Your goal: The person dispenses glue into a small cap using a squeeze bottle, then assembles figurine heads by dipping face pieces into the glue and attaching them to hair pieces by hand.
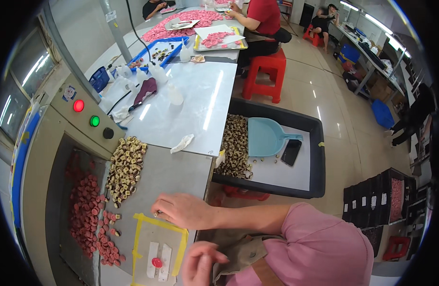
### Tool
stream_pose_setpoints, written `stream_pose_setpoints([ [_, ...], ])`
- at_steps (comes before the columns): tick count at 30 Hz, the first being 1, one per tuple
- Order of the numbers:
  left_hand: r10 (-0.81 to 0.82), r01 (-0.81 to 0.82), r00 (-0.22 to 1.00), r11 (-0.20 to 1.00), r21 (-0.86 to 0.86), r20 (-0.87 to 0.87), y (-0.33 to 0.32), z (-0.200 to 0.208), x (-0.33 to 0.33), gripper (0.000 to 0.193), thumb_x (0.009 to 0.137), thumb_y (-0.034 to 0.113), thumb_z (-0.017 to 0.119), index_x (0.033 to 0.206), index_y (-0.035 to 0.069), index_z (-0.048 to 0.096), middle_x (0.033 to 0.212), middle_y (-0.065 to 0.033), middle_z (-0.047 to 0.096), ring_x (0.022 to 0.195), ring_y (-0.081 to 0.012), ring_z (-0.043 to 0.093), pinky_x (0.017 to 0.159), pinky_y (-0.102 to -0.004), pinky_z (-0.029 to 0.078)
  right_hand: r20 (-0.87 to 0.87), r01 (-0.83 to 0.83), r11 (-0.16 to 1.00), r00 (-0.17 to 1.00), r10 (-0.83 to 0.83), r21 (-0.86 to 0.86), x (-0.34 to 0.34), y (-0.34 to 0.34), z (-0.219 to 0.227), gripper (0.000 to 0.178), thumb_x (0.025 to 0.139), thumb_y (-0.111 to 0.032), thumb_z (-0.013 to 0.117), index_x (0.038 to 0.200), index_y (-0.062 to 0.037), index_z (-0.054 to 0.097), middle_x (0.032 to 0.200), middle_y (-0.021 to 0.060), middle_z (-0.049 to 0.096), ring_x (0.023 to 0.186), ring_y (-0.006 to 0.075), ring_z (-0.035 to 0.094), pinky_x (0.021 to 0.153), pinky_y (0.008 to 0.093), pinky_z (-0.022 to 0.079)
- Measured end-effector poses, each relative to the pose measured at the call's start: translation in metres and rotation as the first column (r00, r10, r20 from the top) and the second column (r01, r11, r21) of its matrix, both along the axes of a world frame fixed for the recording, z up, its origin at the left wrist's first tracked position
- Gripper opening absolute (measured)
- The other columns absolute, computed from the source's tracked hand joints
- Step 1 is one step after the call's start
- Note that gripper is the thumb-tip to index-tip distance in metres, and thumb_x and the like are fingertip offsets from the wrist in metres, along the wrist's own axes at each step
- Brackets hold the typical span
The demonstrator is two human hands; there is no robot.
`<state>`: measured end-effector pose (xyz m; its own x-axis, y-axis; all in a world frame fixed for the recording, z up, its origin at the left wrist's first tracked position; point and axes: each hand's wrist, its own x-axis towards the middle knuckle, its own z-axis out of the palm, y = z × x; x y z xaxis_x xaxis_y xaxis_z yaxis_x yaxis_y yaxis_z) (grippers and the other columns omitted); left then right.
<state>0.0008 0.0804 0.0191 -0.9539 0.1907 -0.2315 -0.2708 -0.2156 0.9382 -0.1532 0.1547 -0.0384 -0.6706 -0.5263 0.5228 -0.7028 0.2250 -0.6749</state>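
My right hand (pixel 184 209) reaches over the grey worktop with its fingers pinched on a small cream-and-dark piece (pixel 156 214), mostly hidden by the fingertips. Closer to my body, my left hand (pixel 200 264) is raised with loosely curled fingers, the thumb apart, and nothing visible in it. A red round piece (pixel 156 262) rests across two white strips (pixel 153 252) inside a yellow tape frame (pixel 184 245). Left of the frame lie scattered red round pieces (pixel 107 248). Beyond them is a heap of cream-and-dark pieces (pixel 126 167).
A machine panel (pixel 62 109) with red and green lights stands at left, above a recess with a red heap (pixel 84 205). A black tray (pixel 319 167) holds small pieces, a blue dustpan (pixel 264 136) and a phone (pixel 291 152). Bottles (pixel 175 95) stand behind; a co-worker (pixel 264 24) sits further back.
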Motion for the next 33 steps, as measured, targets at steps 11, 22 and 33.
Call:
stream_pose_setpoints([
  [11, -0.415, 0.409, 0.905, 0.910, 0.070, 0.099, -0.002, -0.007, 0.018, 0.019, 0.097, 0.011, 0.046, 0.112, 0.002, 0.053, 0.108, -0.0080, 0.046, 0.081, -0.0128, 0.055, 0.067, -0.0237, 0.049, -0.002, 0.015, 0.999, 1.000, -0.015, -0.029, 0.007, 0.000, 0.000, 0.016, 0.082, -0.015, 0.061, 0.094, -0.0085, 0.052, 0.090, 0.0073, 0.055, 0.076, 0.0294, 0.058, 0.065, 0.0405, 0.047],
  [22, -0.290, 0.302, 0.953, 0.929, -0.213, 0.087, 0.006, -0.001, 0.062, 0.020, 0.097, 0.010, 0.044, 0.113, 0.003, 0.053, 0.080, -0.0031, 0.051, 0.062, -0.0080, 0.045, 0.053, -0.0182, 0.037, -0.064, 0.048, 0.999, 0.997, -0.049, -0.013, 0.013, -0.003, -0.009, 0.012, 0.082, -0.016, 0.058, 0.090, -0.0078, 0.054, 0.088, 0.0085, 0.055, 0.075, 0.0315, 0.058, 0.063, 0.0424, 0.047],
  [33, 0.166, -0.195, 0.979, 0.935, -0.295, -0.121, 0.022, 0.017, 0.108, 0.021, 0.095, 0.013, 0.052, 0.112, 0.002, 0.057, 0.088, -0.0038, 0.057, 0.068, -0.0079, 0.048, 0.063, -0.0195, 0.038, -0.026, 0.049, 0.997, 0.998, -0.051, -0.057, 0.030, 0.004, -0.002, 0.012, 0.083, -0.019, 0.057, 0.087, -0.0070, 0.057, 0.089, 0.0125, 0.057, 0.081, 0.0343, 0.059, 0.068, 0.0444, 0.047],
])
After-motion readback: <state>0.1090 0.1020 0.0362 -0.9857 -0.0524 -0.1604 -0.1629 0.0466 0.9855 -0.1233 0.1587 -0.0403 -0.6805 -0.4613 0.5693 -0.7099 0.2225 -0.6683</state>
